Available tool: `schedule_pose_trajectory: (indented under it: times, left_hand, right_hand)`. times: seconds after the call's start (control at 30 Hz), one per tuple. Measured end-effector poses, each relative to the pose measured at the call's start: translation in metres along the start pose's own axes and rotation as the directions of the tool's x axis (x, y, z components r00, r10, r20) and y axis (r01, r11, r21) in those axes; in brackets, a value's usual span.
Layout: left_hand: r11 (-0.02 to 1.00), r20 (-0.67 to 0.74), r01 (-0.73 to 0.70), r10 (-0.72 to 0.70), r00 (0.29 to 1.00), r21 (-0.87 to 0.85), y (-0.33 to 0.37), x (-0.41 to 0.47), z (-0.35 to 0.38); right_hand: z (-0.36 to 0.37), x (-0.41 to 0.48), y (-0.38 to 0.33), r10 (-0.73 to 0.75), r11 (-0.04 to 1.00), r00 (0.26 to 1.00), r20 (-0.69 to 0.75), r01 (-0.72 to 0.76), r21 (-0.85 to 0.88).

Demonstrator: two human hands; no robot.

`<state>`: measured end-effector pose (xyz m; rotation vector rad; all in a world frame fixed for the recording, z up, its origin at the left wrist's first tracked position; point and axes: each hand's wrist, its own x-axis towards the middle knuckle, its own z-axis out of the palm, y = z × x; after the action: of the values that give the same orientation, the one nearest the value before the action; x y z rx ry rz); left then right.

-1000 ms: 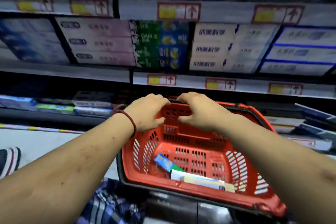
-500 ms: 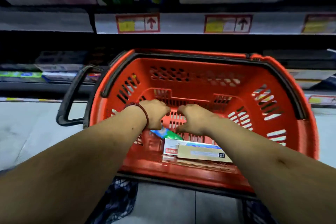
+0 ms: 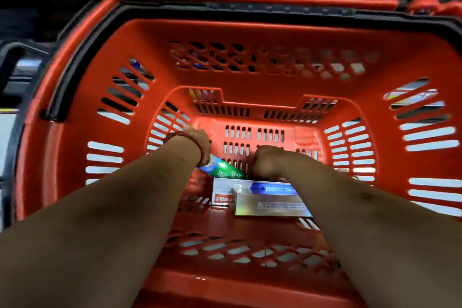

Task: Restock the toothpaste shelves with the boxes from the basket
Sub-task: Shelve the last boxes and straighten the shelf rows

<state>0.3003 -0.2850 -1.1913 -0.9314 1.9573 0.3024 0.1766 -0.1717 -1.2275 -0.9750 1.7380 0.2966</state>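
- Basket (image 3: 250, 32): red, deep; both arms reach to its floor.
- Left hand (image 3: 197, 140): fingers hidden, at green-blue box (image 3: 222, 170); grasp cannot be told.
- Right hand (image 3: 267, 160): curled over white-blue box (image 3: 252, 189); hold uncertain.
- Silver box (image 3: 270, 205): nearest, untouched.

boxes (image 3: 260, 195) | print blurred | no text readable

both forearms outstretched, left grip (image 3: 197, 139) and right grip (image 3: 266, 161) curled downward
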Motion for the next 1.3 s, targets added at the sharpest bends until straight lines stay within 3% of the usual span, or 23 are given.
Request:
schedule_pose_trajectory:
  times: [0.23,0.4,0.5,0.67,0.83,0.97,1.2,1.3]
  left_hand:
    - [0.979,0.021,0.022,-0.018,1.000,-0.201,-0.018,0.018,0.011]
    - [0.963,-0.083,0.075,-0.100,0.991,-0.258,-0.027,0.007,0.005]
    - [0.957,-0.187,0.046,-0.103,0.977,-0.287,-0.029,0.002,-0.001]
    - [0.910,-0.266,0.030,-0.152,0.952,-0.414,-0.034,-0.015,-0.019]
    - [0.865,-0.254,0.004,-0.152,0.955,-0.502,-0.045,-0.039,-0.039]
    - [0.863,-0.305,-0.060,-0.111,0.946,-0.501,-0.052,-0.076,-0.055]
    - [0.773,-0.437,-0.280,0.004,0.899,-0.569,-0.061,-0.159,-0.099]
    - [0.715,-0.450,-0.360,0.071,0.890,-0.599,-0.066,-0.189,-0.118]
  right_hand:
    - [0.004,0.007,-0.005,0.101,0.926,0.995,0.000,-0.094,0.366]
    - [0.002,-0.002,-0.009,0.173,0.635,0.985,-0.006,-0.107,0.765]
    - [-0.001,-0.009,-0.009,0.219,0.480,0.975,-0.046,-0.066,0.875]
    - [-0.021,-0.030,-0.010,0.302,0.316,0.936,-0.181,0.081,0.945]
    - [-0.051,-0.064,-0.008,0.318,0.280,0.905,-0.283,0.196,0.940]
    - [-0.077,-0.110,-0.009,0.306,0.334,0.873,-0.380,0.275,0.901]
    - [-0.110,-0.217,-0.017,0.132,0.456,0.875,-0.466,0.364,0.812]
    - [-0.124,-0.255,-0.017,0.161,0.404,0.816,-0.555,0.458,0.792]
